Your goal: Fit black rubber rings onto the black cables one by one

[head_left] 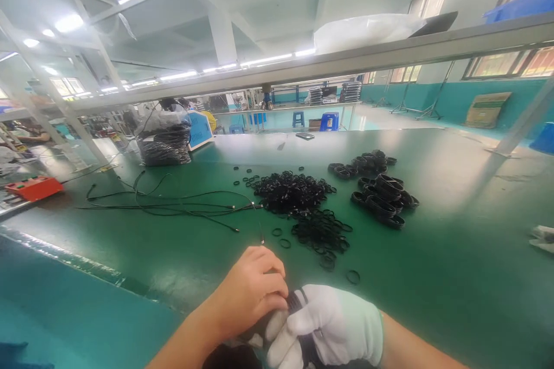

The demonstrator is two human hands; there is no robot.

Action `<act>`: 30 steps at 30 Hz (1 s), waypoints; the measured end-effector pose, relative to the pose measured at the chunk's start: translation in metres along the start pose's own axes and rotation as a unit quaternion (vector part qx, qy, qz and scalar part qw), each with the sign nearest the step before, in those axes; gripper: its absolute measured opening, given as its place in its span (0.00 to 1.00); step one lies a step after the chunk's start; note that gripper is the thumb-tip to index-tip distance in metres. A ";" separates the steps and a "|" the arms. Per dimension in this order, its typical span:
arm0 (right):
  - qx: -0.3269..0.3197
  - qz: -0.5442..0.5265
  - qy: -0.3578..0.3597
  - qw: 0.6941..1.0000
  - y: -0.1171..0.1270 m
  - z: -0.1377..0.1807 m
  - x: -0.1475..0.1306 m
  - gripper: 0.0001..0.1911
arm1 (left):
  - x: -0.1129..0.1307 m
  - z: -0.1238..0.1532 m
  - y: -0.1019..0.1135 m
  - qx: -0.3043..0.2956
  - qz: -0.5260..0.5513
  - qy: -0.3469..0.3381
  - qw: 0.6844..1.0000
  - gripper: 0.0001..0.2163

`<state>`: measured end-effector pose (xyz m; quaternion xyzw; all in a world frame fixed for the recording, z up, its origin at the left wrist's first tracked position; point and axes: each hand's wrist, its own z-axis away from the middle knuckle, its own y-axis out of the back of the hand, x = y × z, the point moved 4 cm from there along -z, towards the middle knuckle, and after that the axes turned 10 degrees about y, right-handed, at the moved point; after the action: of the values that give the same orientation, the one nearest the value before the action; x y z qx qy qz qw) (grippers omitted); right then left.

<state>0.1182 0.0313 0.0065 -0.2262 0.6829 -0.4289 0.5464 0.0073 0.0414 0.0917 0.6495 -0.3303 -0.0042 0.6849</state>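
Observation:
My bare left hand [251,291] and my white-gloved right hand [329,326] meet at the near edge of the green table [454,253]. Both are closed around a small dark coiled bundle [298,302], only partly visible between the fingers. Just beyond them lies a pile of thin black rubber rings [303,202], with a few loose rings [352,277] close to my right hand. A heap of wider black bands [383,196] sits farther right. Thin black cables [173,202] stretch across the table to the left.
A clear bag of black cables [164,141] stands at the far left beside a blue box [199,128]. An orange tool [32,187] rests on the left bench. A metal frame rail [346,60] crosses overhead. Blue stools [329,121] stand in the aisle behind.

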 end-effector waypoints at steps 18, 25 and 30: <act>0.019 0.105 0.097 0.990 0.001 -0.005 -0.004 0.19 | -0.013 0.023 -0.040 0.039 0.339 0.230 0.911 0.05; 0.010 0.198 0.095 0.976 -0.002 -0.002 -0.010 0.15 | -0.012 0.024 -0.047 0.119 0.277 0.233 0.925 0.04; 0.026 0.302 0.056 0.951 -0.004 0.002 -0.017 0.15 | -0.011 0.029 -0.055 0.188 0.248 0.195 0.930 0.08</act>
<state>0.1244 0.0413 0.0190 0.0292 0.7374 -0.2730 0.6171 0.0085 0.0116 0.0357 0.6518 -0.3353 0.3542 0.5808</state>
